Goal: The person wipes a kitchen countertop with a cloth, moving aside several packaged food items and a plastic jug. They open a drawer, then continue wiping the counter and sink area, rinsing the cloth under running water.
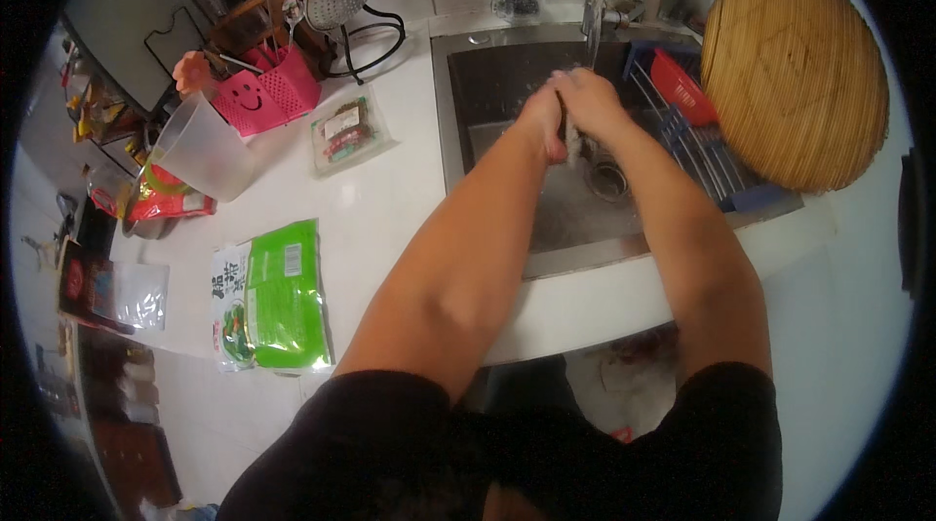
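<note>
Both my arms reach forward over the metal sink [536, 266]. My left hand [542, 117] and my right hand [591, 104] are pressed together under the tap [593, 12], and water runs down onto them. Their fingers are closed and largely hide each other. Something pale and uneven shows below the hands; it may be wet material or falling water, and I cannot tell which. Beneath them, to the right, lies the round drain [608, 181] in the sink floor.
A blue rack [694, 153] with a red basket [682, 87] sits in the sink's right side, beside a round woven lid [795, 73]. On the left counter are a green food packet [285, 297], clear plastic box [349, 135], pink utensil basket [268, 92] and translucent jug [203, 146].
</note>
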Demonstrator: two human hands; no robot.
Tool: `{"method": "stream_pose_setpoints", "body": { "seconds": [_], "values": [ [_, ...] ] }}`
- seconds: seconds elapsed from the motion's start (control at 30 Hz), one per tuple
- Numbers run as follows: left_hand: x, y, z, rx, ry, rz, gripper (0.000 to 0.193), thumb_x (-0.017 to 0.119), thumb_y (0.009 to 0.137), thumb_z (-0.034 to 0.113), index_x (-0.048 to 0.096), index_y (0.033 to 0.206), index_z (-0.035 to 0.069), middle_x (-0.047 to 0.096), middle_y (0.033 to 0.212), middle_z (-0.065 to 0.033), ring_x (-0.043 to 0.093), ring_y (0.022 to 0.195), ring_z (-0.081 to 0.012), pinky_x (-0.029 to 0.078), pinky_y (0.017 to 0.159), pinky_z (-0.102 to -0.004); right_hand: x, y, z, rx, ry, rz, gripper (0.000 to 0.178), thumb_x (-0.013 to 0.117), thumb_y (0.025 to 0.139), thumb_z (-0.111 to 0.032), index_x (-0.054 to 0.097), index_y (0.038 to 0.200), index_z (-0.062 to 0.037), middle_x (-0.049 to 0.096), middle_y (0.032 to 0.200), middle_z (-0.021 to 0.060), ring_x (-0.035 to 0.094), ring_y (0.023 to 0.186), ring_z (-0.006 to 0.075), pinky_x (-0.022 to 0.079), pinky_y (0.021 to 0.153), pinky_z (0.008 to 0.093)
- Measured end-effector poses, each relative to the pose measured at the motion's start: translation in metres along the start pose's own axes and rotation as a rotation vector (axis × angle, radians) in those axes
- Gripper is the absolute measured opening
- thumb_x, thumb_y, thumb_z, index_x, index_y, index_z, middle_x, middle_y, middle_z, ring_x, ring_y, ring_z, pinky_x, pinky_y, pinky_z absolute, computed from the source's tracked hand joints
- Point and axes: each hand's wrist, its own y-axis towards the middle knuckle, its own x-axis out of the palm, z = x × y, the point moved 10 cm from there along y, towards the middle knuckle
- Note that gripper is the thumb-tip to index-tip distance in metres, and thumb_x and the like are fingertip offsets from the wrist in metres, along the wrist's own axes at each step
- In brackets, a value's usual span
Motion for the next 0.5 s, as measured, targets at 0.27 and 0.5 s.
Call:
{"method": "stream_pose_setpoints", "body": {
  "seconds": [0.27, 0.5],
  "values": [
    [-0.042, -0.010, 0.056, 0.407, 0.559, 0.256, 0.069, 0.069, 0.089, 0.059, 0.070, 0.110, -0.007, 0.068, 0.118, -0.0198, 0.065, 0.099, -0.0292, 0.050, 0.091, -0.0411, -0.029, -0.014, 0.017, 0.449, 0.896, -0.067, 0.036, 0.069, 0.096, -0.034, 0.069, 0.105, 0.0005, 0.070, 0.096, 0.0095, 0.065, 0.081, 0.0203, 0.051, 0.074, 0.0362],
    [-0.003, -0.037, 0.039, 0.223, 1.059, 0.202, 0.066, 0.068, 0.090, 0.054, 0.069, 0.116, -0.007, 0.068, 0.118, -0.0188, 0.065, 0.098, -0.0261, 0.051, 0.084, -0.0410, -0.037, 0.007, 0.048, 0.337, 0.794, 0.003, 0.041, 0.066, 0.098, -0.039, 0.068, 0.109, 0.0005, 0.070, 0.100, 0.0119, 0.066, 0.089, 0.0214, 0.052, 0.075, 0.0379]
  ]
}}
